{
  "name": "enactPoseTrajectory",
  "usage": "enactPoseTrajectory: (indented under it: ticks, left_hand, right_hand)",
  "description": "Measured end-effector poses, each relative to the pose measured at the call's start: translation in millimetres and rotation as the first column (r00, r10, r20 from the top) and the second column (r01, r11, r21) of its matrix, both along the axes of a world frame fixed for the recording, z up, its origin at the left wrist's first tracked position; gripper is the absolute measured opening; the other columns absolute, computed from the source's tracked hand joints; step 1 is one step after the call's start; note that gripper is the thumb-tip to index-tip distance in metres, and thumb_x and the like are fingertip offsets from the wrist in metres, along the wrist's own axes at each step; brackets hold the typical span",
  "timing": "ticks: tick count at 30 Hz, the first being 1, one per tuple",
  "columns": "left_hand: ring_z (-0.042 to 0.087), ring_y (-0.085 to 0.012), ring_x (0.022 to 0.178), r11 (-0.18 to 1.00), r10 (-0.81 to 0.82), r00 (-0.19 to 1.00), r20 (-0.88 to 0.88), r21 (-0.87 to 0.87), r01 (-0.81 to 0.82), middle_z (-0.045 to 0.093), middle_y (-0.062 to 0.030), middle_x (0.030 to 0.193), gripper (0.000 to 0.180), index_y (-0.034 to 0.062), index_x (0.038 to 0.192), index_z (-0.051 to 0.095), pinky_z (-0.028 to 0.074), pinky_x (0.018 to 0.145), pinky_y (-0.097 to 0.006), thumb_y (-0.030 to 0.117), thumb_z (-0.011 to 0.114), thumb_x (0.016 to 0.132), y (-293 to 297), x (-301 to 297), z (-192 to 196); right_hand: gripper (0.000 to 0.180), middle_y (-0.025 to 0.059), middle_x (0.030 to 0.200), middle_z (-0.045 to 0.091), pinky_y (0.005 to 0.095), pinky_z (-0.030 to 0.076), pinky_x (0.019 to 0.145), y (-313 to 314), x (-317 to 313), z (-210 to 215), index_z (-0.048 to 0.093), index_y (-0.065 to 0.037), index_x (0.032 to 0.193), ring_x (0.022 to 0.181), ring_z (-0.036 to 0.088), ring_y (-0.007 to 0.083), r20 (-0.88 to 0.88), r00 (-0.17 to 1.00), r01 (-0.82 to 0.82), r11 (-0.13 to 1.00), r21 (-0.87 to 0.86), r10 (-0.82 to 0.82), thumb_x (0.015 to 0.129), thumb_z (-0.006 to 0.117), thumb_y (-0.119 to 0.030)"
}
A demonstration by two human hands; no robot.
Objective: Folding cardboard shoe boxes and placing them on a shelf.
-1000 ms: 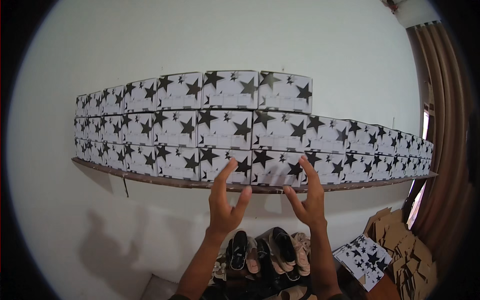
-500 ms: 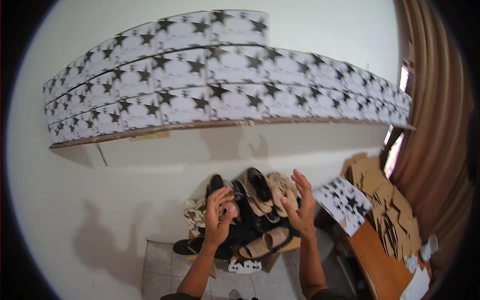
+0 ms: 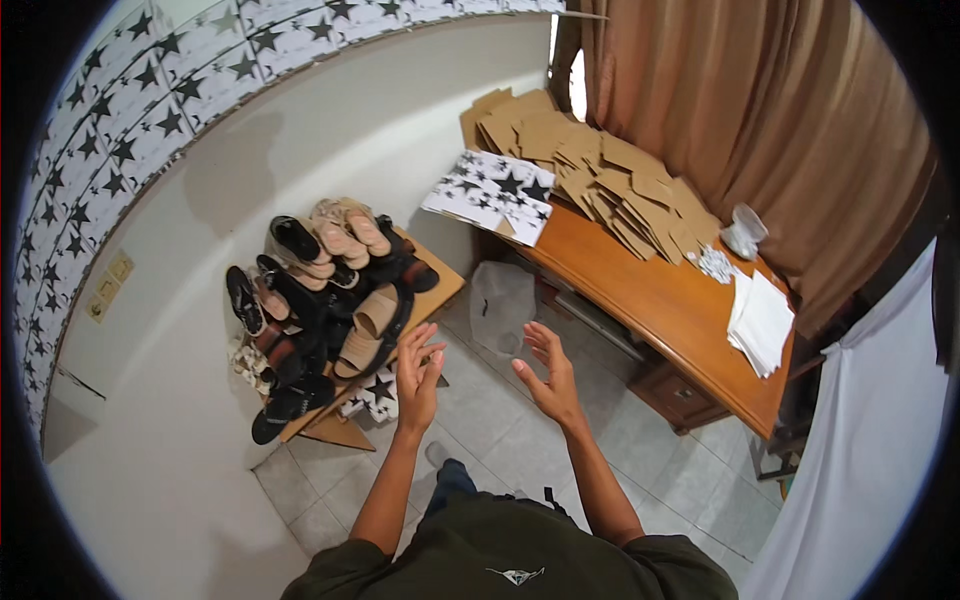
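Note:
Both hands are raised in front of me, palms facing each other with a gap between them. My left hand (image 3: 418,380) is open with its fingers apart, just right of the piled shoes. Nothing lies in my right hand (image 3: 548,375), whose fingers stretch upward with the thumb apart. A beige sandal (image 3: 368,330) is the shoe nearest my left hand, on a small wooden table (image 3: 440,285). Black shoes (image 3: 295,240) and other sandals are heaped around it. Beyond my right hand, a clear plastic bag (image 3: 502,305) sits on the tiled floor.
A wooden desk (image 3: 640,300) on the right bears flattened brown cardboard (image 3: 600,175), a star-patterned box (image 3: 495,190) and white paper sheets (image 3: 760,325). Star-patterned boxes (image 3: 185,85) line a wall shelf at upper left. A brown curtain (image 3: 760,110) and a white cloth (image 3: 850,430) hang at right.
My view has turned right and downward, bringing the desk and my torso into sight. My hands stay raised and open, now in front of the floor between table and desk.

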State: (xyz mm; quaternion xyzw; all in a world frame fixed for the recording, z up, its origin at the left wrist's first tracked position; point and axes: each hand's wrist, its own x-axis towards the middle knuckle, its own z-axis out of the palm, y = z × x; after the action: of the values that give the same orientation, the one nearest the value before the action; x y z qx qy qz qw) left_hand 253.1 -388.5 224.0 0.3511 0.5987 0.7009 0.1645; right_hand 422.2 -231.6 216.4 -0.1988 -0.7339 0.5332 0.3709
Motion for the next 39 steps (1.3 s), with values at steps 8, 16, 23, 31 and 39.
enactPoseTrajectory:
  ticks: [8, 16, 23, 31, 39]
  left_hand:
    - [0.059, -0.0222, 0.118, 0.993, -0.117, 0.979, 0.166, 0.001, 0.118, 0.05, -0.0198, 0.146, 0.049, 0.0036, 0.144, 0.042, 0.048, 0.1, -0.036, 0.018, 0.061, 0.101, 58, 71, -19]
    - [0.06, -0.0215, 0.116, 0.995, -0.087, 0.977, 0.196, -0.031, 0.095, 0.05, -0.0191, 0.145, 0.05, 0.0044, 0.144, 0.042, 0.049, 0.097, -0.036, 0.019, 0.061, 0.101, 125, 37, -41]
    - [0.06, -0.0218, 0.114, 0.995, -0.036, 0.971, 0.237, -0.078, 0.056, 0.053, -0.0184, 0.142, 0.05, 0.0039, 0.143, 0.044, 0.049, 0.096, -0.036, 0.021, 0.062, 0.101, 192, -31, -64]
    - [0.062, -0.0214, 0.11, 0.98, -0.021, 0.975, 0.221, -0.187, 0.063, 0.055, -0.0193, 0.14, 0.051, 0.0049, 0.143, 0.045, 0.051, 0.09, -0.034, 0.024, 0.064, 0.1, 265, -106, -100]
    - [0.063, -0.0207, 0.106, 0.958, 0.004, 0.971, 0.24, -0.28, 0.065, 0.058, -0.0181, 0.136, 0.051, 0.0055, 0.142, 0.047, 0.051, 0.087, -0.032, 0.026, 0.065, 0.1, 337, -147, -145]
  right_hand:
    - [0.065, 0.0191, 0.14, 0.058, 0.0462, 0.046, 0.108, 37, 84, -15, 0.045, -0.006, 0.146, 0.13, 0.056, 0.0307, 0.044, 0.979, 0.203, 0.978, -0.048, -0.201, 0.092, 0.075, -0.025]
    - [0.062, 0.0181, 0.142, 0.056, 0.0447, 0.046, 0.108, 107, 55, -27, 0.043, -0.006, 0.147, 0.129, 0.057, 0.0297, 0.09, 0.975, 0.209, 0.977, -0.045, -0.204, 0.094, 0.072, -0.018]
    - [0.064, 0.0185, 0.139, 0.059, 0.0463, 0.047, 0.106, 186, -14, -50, 0.046, -0.005, 0.145, 0.127, 0.059, 0.03, 0.145, 0.978, 0.167, 0.981, -0.095, -0.152, 0.092, 0.076, -0.025]
    - [0.061, 0.0195, 0.135, 0.062, 0.0435, 0.05, 0.103, 254, -84, -84, 0.049, -0.004, 0.142, 0.123, 0.061, 0.0311, 0.191, 0.968, 0.181, 0.978, -0.1, -0.159, 0.092, 0.076, -0.025]
    - [0.061, 0.0229, 0.131, 0.062, 0.0442, 0.05, 0.101, 338, -135, -135, 0.049, -0.001, 0.141, 0.119, 0.062, 0.0332, 0.276, 0.952, 0.177, 0.975, -0.134, -0.135, 0.093, 0.073, -0.03]
